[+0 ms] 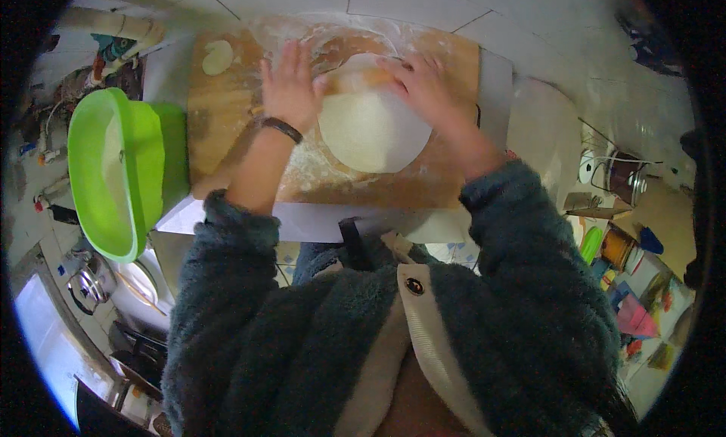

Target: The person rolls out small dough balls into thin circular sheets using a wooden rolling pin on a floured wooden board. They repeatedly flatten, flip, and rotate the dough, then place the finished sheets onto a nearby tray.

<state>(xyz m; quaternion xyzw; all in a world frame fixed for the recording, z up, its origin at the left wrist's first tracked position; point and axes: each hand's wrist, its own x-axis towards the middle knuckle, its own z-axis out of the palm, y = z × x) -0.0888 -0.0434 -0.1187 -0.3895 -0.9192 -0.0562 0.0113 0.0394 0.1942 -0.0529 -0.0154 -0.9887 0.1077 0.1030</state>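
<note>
A thin, pale round sheet of dough [374, 133] lies on a floured wooden board [218, 128]. Across its far part runs a wooden rolling pin [357, 81], blurred by motion. My left hand [291, 88] lies flat over the pin's left part, fingers stretched out and apart; a dark bracelet is on that wrist. Over the right part of the pin, my right hand [422, 88] curves with bent fingers, hiding that end. A small piece of dough [218, 57] sits in the board's far left corner. Loose white flour [309, 165] is spread around the sheet.
Left of the board stands a green plastic basin [150, 153] with pale flour-like powder inside. A tiled wall [420, 6] rises behind the board. Pipes [108, 26] run at the far left. A lidded metal pot [91, 284] stands lower left; assorted kitchen things are at the right.
</note>
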